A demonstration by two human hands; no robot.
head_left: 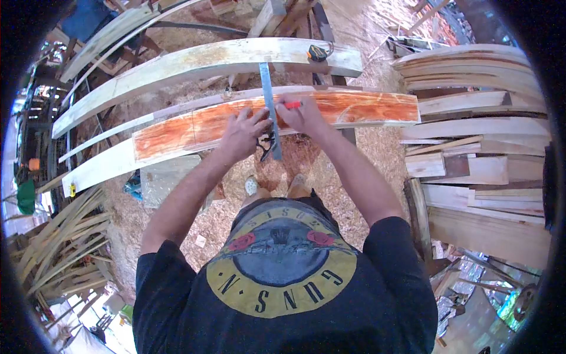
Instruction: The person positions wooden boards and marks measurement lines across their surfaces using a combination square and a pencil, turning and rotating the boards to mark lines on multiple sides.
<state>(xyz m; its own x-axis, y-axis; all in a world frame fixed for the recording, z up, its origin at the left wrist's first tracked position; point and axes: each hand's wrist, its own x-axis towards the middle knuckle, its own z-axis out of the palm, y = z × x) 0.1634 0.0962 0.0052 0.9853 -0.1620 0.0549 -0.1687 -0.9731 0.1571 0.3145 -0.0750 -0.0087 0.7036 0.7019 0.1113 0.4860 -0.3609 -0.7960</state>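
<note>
The ruler (267, 88) is laid across the long axis of the plank (177, 130), flanked at left by the spread left hand (242, 131), at right by the right hand (299, 116), where a red pen (293, 104) is pinched.

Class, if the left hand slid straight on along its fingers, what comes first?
The left hand would probably meet the metal straightedge first, just beyond its fingertips; they may already touch it.
</note>
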